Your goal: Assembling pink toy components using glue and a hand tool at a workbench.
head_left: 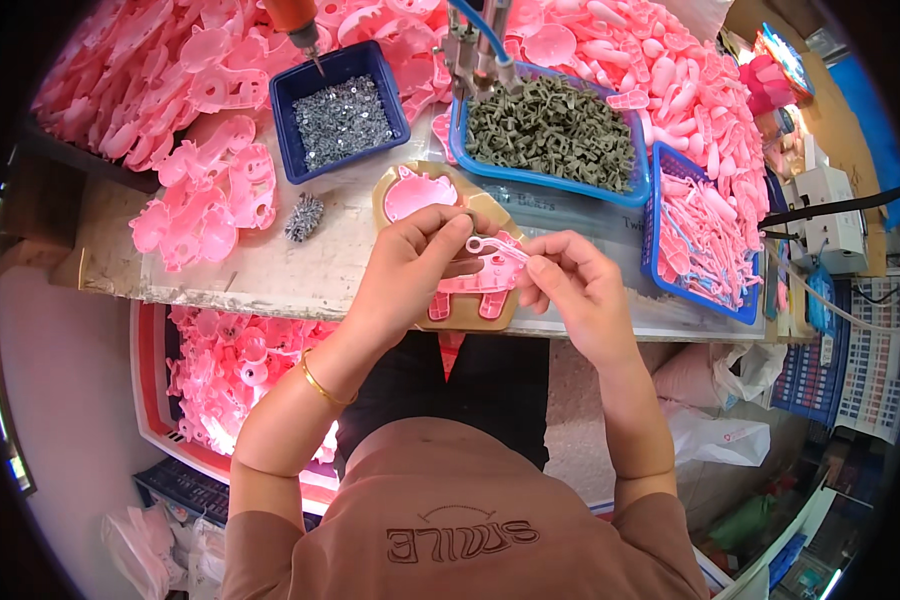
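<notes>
My right hand [582,290] pinches a thin pink plastic rod with a ring-shaped end [490,245]. The ring points toward the fingertips of my left hand [410,262], which are closed together; a small dark bit shows between them, too hidden to name. Below both hands a pink animal-shaped plastic shell half [492,280] lies in a tan holding fixture [390,195], its round part at the upper left and two legs toward me. My fingers cover part of the shell.
A dark blue tray of screws [288,98] and a blue tray of grey-green small parts [642,165] stand behind. An orange screwdriver [292,18] hangs above. At right is a blue basket [653,240] of pink rods. Pink shells [210,200] lie left; a red-rimmed crate [150,385] sits below.
</notes>
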Tool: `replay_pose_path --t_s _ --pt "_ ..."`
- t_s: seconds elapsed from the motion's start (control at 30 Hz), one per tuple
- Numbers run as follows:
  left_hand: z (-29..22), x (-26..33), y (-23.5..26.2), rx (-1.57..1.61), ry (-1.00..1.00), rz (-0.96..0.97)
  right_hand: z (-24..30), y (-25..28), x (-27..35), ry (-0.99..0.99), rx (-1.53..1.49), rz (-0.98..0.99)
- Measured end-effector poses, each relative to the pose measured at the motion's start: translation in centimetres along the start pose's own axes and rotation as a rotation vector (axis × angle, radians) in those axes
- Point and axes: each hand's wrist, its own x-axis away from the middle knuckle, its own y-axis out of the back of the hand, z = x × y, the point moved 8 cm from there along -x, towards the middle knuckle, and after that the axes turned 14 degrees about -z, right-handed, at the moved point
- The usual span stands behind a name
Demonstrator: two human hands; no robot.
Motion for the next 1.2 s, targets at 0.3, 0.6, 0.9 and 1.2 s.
replay_pose_path --t_s 0.3,0.6,0.9,1.2 --pt "0.6 0.3 -0.1 0.163 0.094 -0.010 1.0 -0.2 0.3 0.144 0.134 -0.093" --pt "0.7 0.5 0.2 0.096 0.047 -0.039 0.2 0.4 0.4 0.150 0.185 -0.167" --pt "-0.1 1.0 0.5 -0.078 -0.037 0.062 4.5 -3.0 0.1 0.578 0.444 0.025" --pt "-2.2 1.0 4.1 -0.257 -0.225 -0.152 4.8 -5.8 -0.3 0.976 0.825 0.061"
